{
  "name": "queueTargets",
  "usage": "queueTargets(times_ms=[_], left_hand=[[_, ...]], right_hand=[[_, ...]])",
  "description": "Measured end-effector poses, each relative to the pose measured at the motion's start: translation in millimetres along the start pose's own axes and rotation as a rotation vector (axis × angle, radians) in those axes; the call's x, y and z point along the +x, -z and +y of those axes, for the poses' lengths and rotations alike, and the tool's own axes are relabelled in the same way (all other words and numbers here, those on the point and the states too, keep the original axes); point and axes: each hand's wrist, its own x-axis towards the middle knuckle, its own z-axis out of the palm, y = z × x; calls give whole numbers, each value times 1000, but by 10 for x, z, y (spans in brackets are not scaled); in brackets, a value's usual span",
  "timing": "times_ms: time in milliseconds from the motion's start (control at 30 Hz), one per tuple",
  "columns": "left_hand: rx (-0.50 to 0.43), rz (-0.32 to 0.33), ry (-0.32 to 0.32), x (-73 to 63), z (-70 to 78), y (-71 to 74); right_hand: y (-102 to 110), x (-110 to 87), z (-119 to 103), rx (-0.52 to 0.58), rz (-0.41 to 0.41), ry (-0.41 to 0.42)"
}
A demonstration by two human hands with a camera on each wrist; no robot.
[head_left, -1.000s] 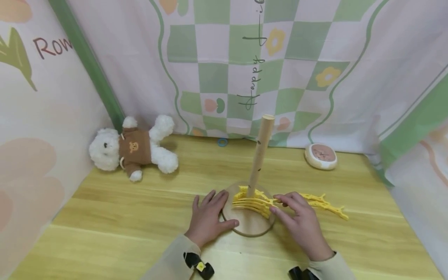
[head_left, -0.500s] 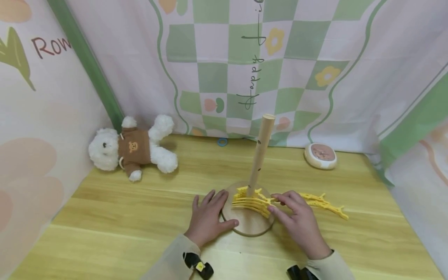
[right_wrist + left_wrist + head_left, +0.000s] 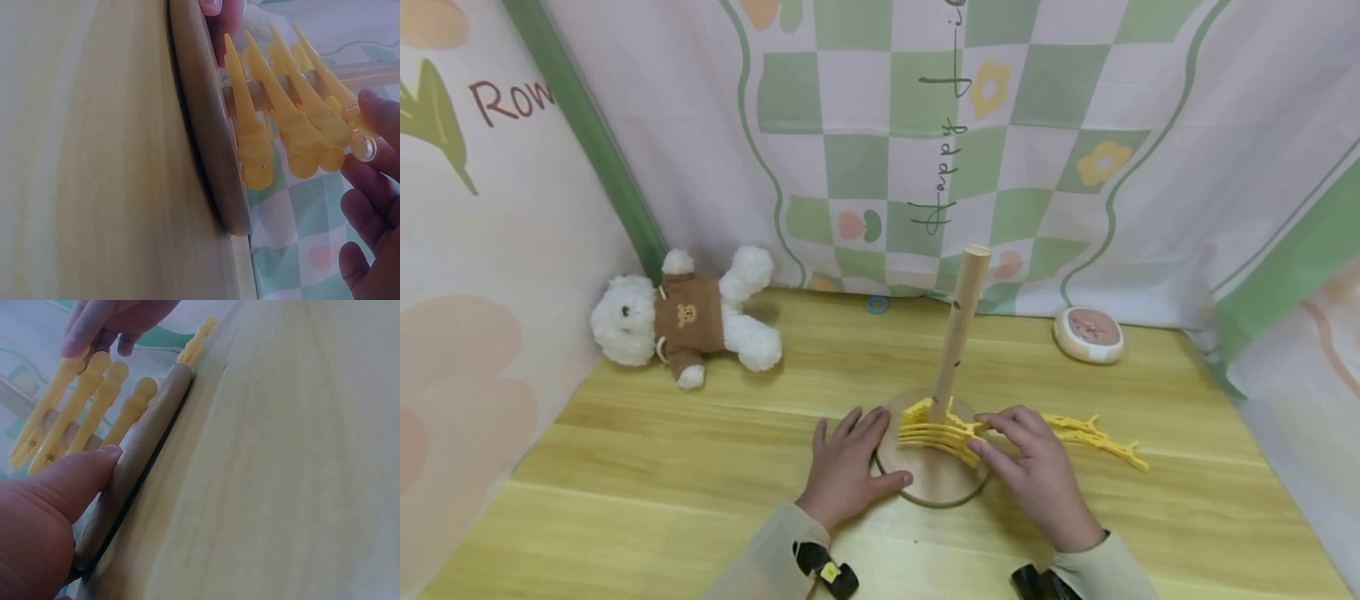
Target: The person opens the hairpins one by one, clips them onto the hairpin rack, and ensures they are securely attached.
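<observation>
A round wooden base (image 3: 931,490) carries an upright wooden post (image 3: 961,325) with small dark holes. Several curved yellow plastic branch pieces (image 3: 934,435) are stacked around the post's foot, one above another. My left hand (image 3: 847,475) rests on the base's left side, fingers extended at the rim and thumb laid on top. Thumb and fingers of my right hand (image 3: 1041,477) pinch the end of the uppermost yellow branch piece (image 3: 326,76), at the right of the post. How that piece meets the post is hard to make out.
More yellow branch pieces (image 3: 1097,437) lie on the table (image 3: 700,483) right of the base, partly behind my right hand. A plush bear (image 3: 688,315) lies at the back left. A blue ring (image 3: 877,305) and a small clock (image 3: 1088,335) sit near the checkered curtain (image 3: 917,167).
My right hand has shifted slightly left, toward the post, with the pinched yellow branch piece. My left hand and the base have stayed in place.
</observation>
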Motion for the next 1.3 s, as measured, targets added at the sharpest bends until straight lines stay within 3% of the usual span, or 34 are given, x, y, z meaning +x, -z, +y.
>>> queueTargets(times_ms=[467,900,1300], left_hand=[[-17,10,5,-5,11,15],[-27,3,9,-3,-8,-12],[-25,14,5,-3,-28,-33]], right_hand=[[-16,27,-3,0,-16,-18],[-12,-24,-3,105,-9,-132],[54,-73,55,65,-35,-169]])
